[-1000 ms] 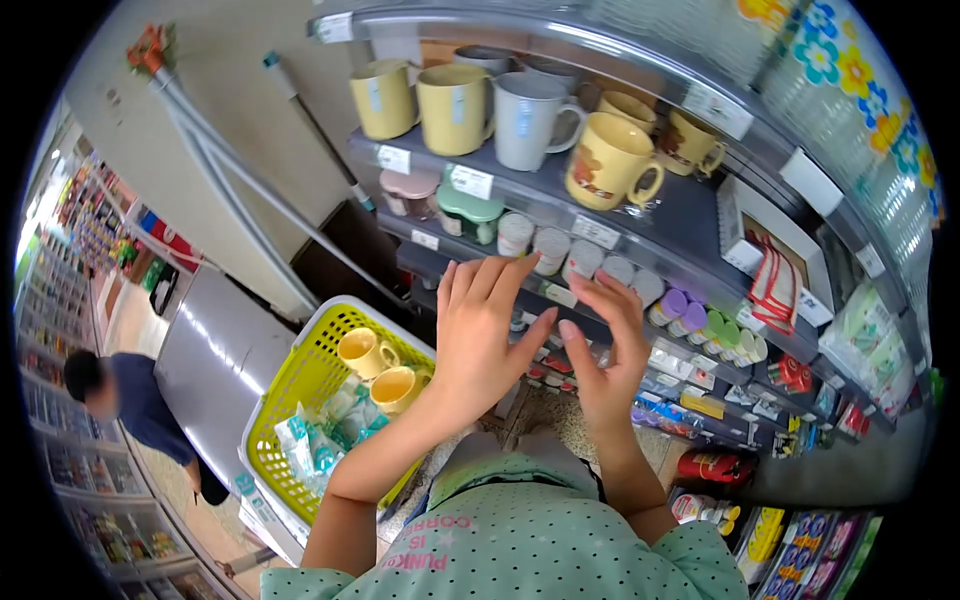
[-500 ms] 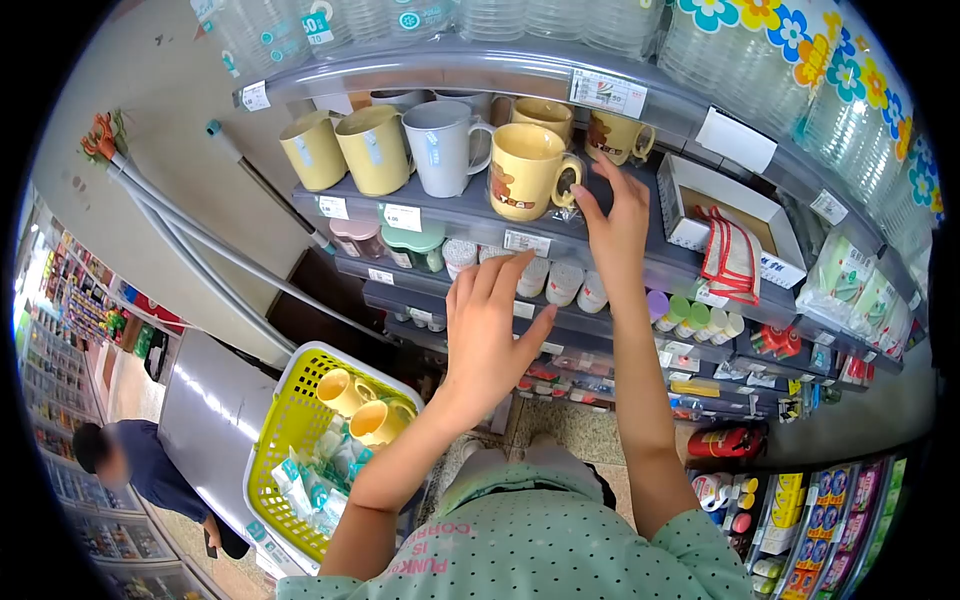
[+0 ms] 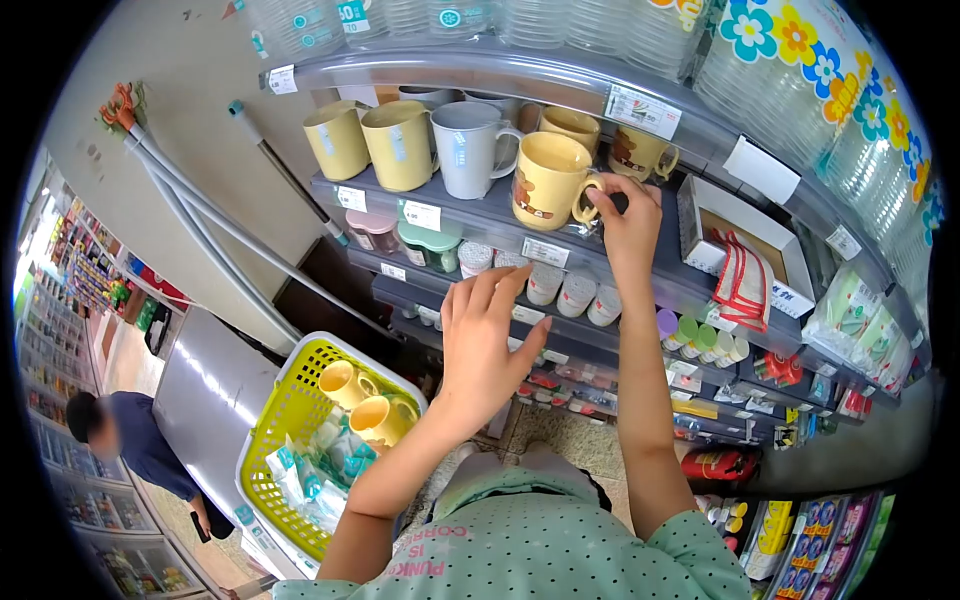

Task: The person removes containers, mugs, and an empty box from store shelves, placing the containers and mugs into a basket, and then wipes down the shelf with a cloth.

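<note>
My right hand (image 3: pixel 632 222) has its thumb and fingers closed around the handle of a yellow mug (image 3: pixel 548 175) with a brown bear picture. That mug stands upright at the front edge of the shelf. Below it and to the left, my left hand (image 3: pixel 482 352) hovers in front of the lower shelves, fingers apart and holding nothing. Another bear mug (image 3: pixel 636 150) sits just behind my right hand. To the left are a white mug (image 3: pixel 466 150) and two plain yellow mugs, one of them a yellow mug (image 3: pixel 395 148) beside the white one.
A lime-green basket (image 3: pixel 262 440) at lower left holds two yellow mugs (image 3: pixel 378 420) and wrapped packets. A white box (image 3: pixel 700 225) with a red-edged cloth (image 3: pixel 745 285) lies right of my hand. Plastic cups (image 3: pixel 540 22) line the shelf above. A person (image 3: pixel 150 440) is at far left.
My right hand has closed from a loose reach onto the handle of the bear mug. The view has shifted slightly, and my left hand stays open in much the same place.
</note>
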Demonstrator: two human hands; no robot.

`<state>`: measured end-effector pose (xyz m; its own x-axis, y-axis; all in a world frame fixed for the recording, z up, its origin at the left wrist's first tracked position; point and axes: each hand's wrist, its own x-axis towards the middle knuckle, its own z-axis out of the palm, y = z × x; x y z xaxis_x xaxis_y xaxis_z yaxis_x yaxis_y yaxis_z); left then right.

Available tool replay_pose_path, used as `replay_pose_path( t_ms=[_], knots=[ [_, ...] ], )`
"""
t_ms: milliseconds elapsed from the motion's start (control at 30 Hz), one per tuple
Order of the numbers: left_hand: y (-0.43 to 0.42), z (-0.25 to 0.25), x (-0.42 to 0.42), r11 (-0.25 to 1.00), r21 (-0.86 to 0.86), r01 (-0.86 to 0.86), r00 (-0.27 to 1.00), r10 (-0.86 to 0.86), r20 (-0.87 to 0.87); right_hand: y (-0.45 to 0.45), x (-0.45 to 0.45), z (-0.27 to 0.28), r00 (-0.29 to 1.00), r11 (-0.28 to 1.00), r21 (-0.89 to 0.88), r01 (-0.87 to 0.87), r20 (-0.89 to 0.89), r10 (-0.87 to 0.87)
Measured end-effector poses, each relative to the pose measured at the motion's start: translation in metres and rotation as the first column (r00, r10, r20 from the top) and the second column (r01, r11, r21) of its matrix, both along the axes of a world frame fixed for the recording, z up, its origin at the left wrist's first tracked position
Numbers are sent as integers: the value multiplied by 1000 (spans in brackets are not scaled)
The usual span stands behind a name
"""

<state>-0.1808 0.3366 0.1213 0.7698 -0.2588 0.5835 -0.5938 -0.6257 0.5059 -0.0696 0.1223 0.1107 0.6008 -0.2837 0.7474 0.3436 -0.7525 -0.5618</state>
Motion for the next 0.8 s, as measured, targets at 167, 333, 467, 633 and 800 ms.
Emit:
replay_pose_path(
  t_ms=[167, 333, 467, 633, 800],
  knots=[
    [9, 7, -3, 999, 9, -36, 999, 35, 32, 8, -13, 11, 995, 1000, 12, -25, 102, 24],
    [23, 25, -12, 997, -34, -75, 995, 77, 61, 17, -45, 30, 981, 1000, -1, -29, 192, 28],
    [37, 36, -23, 984, -23, -176, 972, 178, 152, 29, -75, 37, 974, 994, -26, -109, 195, 112],
    [57, 59, -39, 960, 48, -277, 943, 261, 206, 58, -103, 28, 942, 959, -29, -282, 183, 282],
    [78, 60, -54, 948, 160, -276, 960, 266, 82, 89, -120, 15, 894, 899, -22, -437, 102, 436]
  ],
)
